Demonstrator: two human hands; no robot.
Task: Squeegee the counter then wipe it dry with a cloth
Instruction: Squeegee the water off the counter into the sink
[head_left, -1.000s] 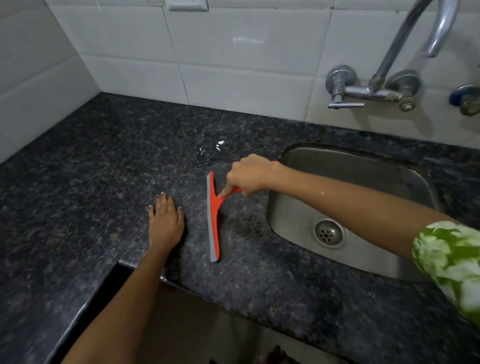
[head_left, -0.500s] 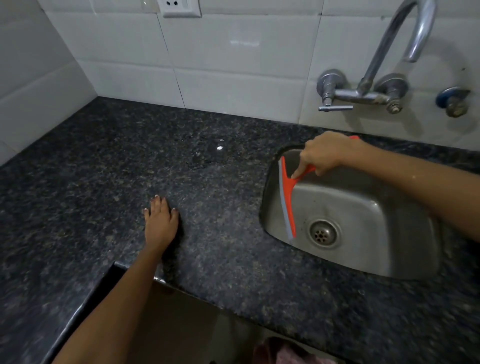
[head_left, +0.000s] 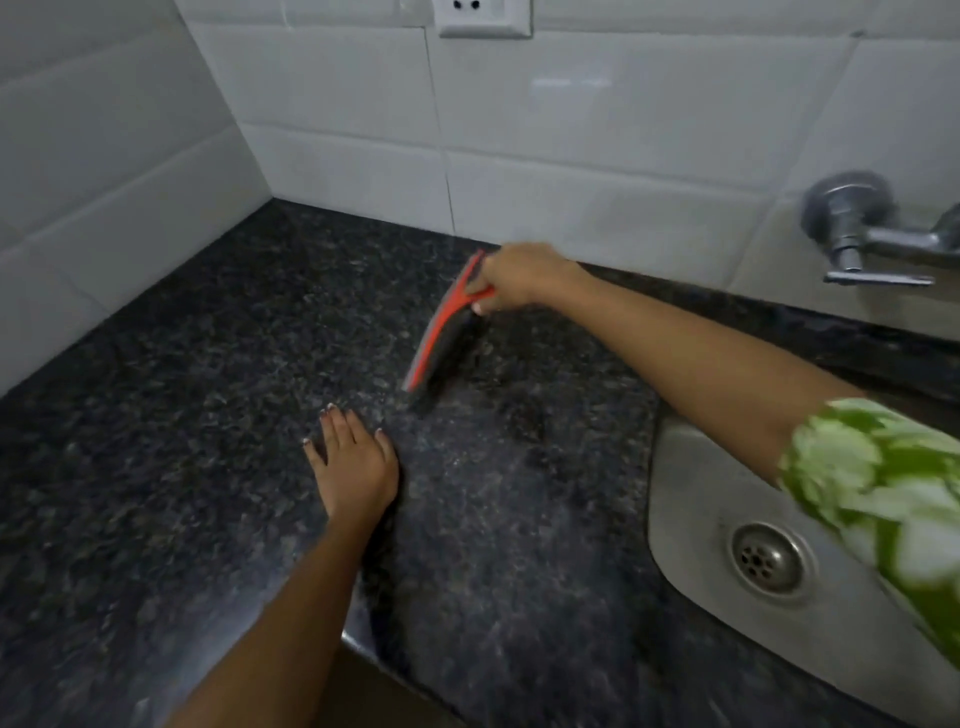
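A red squeegee (head_left: 441, 327) with a grey rubber blade hangs tilted just above the dark speckled granite counter (head_left: 182, 415), near the back wall. My right hand (head_left: 519, 275) grips its handle, arm reaching across from the right. My left hand (head_left: 353, 462) lies flat, palm down, fingers together, on the counter a little in front of the blade's lower end. No cloth is in view.
A steel sink (head_left: 691, 499) with a round drain (head_left: 769, 558) is set into the counter at the right. A chrome tap valve (head_left: 852, 228) sticks out of the white tiled wall above it. A wall socket (head_left: 483, 15) sits at the top. The counter's front edge (head_left: 363, 644) has a notch.
My right hand carried the squeegee from over the sink back left to the counter's rear area. The view swung left. My left hand stayed flat on the counter.
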